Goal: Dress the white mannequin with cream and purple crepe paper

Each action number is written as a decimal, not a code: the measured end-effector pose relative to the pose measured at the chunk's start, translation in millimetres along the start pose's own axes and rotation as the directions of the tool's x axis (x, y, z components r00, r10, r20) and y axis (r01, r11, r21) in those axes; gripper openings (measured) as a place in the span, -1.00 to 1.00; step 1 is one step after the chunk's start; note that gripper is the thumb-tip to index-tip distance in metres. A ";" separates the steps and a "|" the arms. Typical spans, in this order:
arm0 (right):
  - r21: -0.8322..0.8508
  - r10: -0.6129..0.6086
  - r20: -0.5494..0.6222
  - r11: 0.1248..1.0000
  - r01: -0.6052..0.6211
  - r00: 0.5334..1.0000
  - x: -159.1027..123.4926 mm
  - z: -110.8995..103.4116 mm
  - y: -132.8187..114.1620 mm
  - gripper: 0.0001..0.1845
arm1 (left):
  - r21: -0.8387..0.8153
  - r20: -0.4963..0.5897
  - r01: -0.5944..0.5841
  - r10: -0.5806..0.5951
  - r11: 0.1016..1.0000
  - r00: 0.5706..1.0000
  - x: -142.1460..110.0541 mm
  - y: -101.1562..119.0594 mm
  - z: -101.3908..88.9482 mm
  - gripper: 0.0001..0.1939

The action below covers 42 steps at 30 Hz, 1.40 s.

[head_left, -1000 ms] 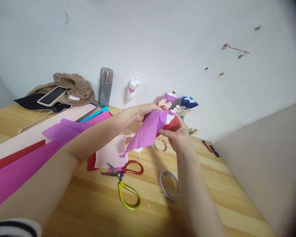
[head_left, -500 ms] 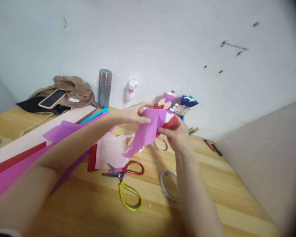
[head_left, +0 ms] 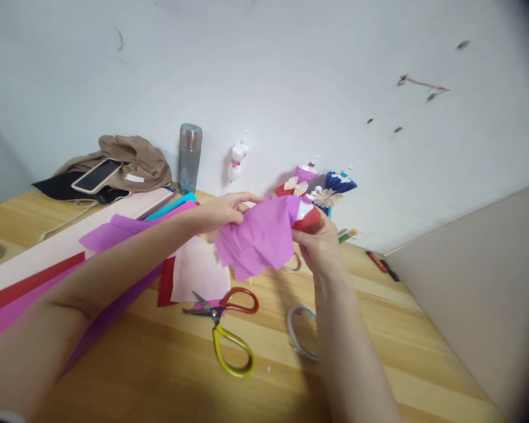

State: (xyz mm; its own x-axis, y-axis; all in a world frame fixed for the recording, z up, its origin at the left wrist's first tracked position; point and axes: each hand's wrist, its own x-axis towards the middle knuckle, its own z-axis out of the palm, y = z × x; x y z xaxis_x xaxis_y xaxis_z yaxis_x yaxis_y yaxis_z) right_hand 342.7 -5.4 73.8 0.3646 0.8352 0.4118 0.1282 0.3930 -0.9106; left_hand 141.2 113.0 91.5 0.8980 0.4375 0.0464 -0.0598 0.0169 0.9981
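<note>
My right hand [head_left: 324, 247] is closed around a small white mannequin figure [head_left: 305, 210] with red paper [head_left: 309, 221] about it. Purple crepe paper [head_left: 260, 238] hangs from the figure toward the left, spread wide and creased. At its upper left edge my left hand [head_left: 220, 212] pinches the sheet between thumb and fingers. Scissors [head_left: 233, 349] with one red and one yellow handle lie below, blades apart. Near my right wrist is a roll of tape [head_left: 293, 338], partly covered by the forearm. A smaller tape roll [head_left: 297, 262] shows behind the purple sheet.
Coloured paper sheets [head_left: 39, 258] cover the left of the wooden table [head_left: 158, 364]. Along the wall stand a grey flask [head_left: 189, 158], a white mannequin [head_left: 237, 161] and several paper-dressed figures [head_left: 339, 182]. A phone [head_left: 96, 176] rests on brown cloth [head_left: 141, 155]. Pale paper [head_left: 200, 270] lies near the scissors.
My left hand has moved left from beside the figure to the sheet's outer edge. The purple paper has gone from a gathered, drooping strip to a wider spread. My right hand keeps its grip.
</note>
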 end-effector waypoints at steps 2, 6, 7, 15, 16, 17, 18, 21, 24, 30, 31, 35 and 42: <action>0.003 0.004 0.004 1.000 -0.004 1.000 0.5 -0.2 1.0 -0.49 | -0.023 -0.135 0.106 -0.108 0.994 0.985 -1.6 1.1 -1.1 -0.39; 0.021 0.017 0.005 1.000 -0.017 1.000 0.6 0.1 2.1 -0.48 | 0.100 -0.233 0.027 -0.003 0.995 0.972 -5.6 7.6 -1.3 -0.70; 0.022 0.018 0.004 1.000 -0.018 1.000 0.4 0.1 2.2 -0.47 | 0.155 -0.184 -0.030 0.058 0.987 0.981 -6.9 9.7 -1.4 -0.67; 0.019 0.017 -0.005 1.000 -0.017 1.000 -2.0 -2.8 1.9 -0.46 | 0.758 0.102 -0.182 0.163 0.626 0.981 -12.8 23.9 -8.0 -0.46; 0.030 0.021 -0.006 0.999 -0.020 1.000 -2.1 -2.7 1.6 -0.47 | 0.789 0.100 -0.174 0.155 0.589 0.983 -12.3 25.5 -10.3 -0.51; 0.042 0.023 -0.007 0.999 -0.023 1.000 -2.1 -2.5 1.2 -0.48 | 0.805 0.104 -0.172 0.151 0.568 0.983 -11.5 27.1 -13.0 -0.55; 0.053 0.025 -0.006 0.998 -0.024 1.000 -2.1 -2.1 0.7 -0.49 | 0.807 0.117 -0.178 0.143 0.563 0.983 -10.5 28.8 -15.6 -0.59; 0.061 0.025 0.005 0.998 -0.025 1.000 -2.1 -0.9 -0.2 -0.48 | 0.775 0.159 -0.197 0.117 0.601 0.980 -8.1 33.7 -21.2 -0.61; 0.054 0.019 0.016 0.998 -0.020 1.000 -2.1 -1.0 0.7 -0.45 | 0.714 0.102 -0.203 0.188 0.670 0.977 -7.5 35.4 -22.0 -0.51; 0.037 0.010 0.031 0.999 -0.011 0.999 -1.7 -3.0 3.7 -0.45 | 0.378 -0.016 -0.119 0.135 0.918 0.991 -7.4 24.3 -20.0 -0.88; 0.040 0.010 0.032 0.999 -0.012 0.999 -1.6 -2.8 3.5 -0.45 | 0.316 -0.023 -0.094 0.107 0.944 0.994 -6.8 21.4 -20.2 -0.90; 0.048 0.022 0.023 0.999 -0.023 0.999 -1.3 -1.1 2.0 -0.48 | 0.025 -0.026 -0.087 0.087 0.996 0.996 -3.5 9.1 -22.7 -0.80; 0.008 0.016 0.035 1.000 -0.017 0.999 -1.3 -2.0 4.1 -0.46 | -0.303 0.002 -0.126 0.133 0.944 0.991 3.7 -10.5 -23.1 -0.55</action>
State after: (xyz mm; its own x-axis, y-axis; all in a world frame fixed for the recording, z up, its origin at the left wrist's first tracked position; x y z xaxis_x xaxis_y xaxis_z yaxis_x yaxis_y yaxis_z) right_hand 344.6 -5.7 69.5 0.3343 0.8544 0.3978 0.1144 0.3822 -0.9170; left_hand 135.1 135.3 80.3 0.8829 0.4341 0.1790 -0.3021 0.2335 0.9242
